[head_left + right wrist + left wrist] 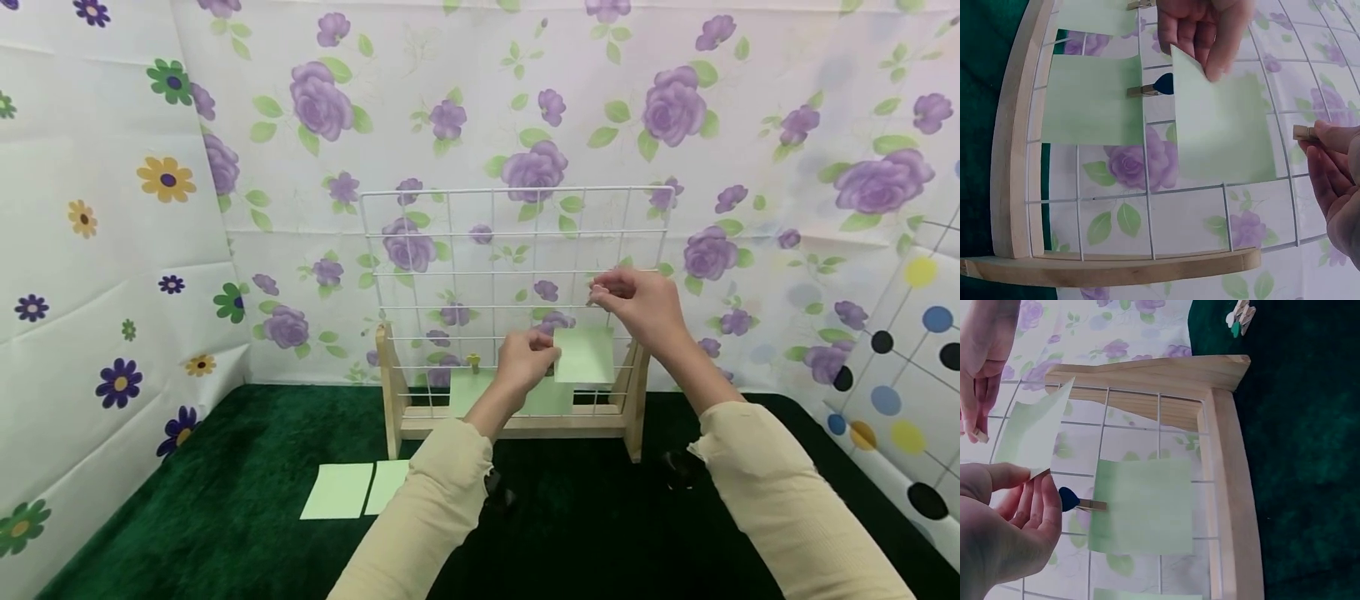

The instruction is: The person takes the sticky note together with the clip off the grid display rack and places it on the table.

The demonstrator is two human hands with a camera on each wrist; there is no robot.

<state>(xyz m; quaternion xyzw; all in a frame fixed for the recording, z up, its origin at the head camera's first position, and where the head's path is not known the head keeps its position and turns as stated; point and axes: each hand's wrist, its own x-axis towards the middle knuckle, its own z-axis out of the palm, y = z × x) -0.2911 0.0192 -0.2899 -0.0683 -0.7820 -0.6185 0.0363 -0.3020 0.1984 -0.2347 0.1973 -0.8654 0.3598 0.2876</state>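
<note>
Filling the top of the head view, a flowered backdrop (450,50) spreads behind a green tabletop (187,483). At center, a wire grid (525,231) rises from a wooden stand (510,432). In front of it are the right hand (647,310), right of center, and the left hand (521,367), nearer the middle. The left hand's fingers are clamped on an edge of a raised green sheet (585,355) just right of center; two flat sheets (337,492) lie at lower left, and two hung sheets (551,398) show low on the grid. A yellow clothespin (473,361) and a blue-heart clothespin (1069,499) grip the hung sheets; the right hand's fingers pinch a wooden clothespin (1302,132), apart from the raised sheet.
</note>
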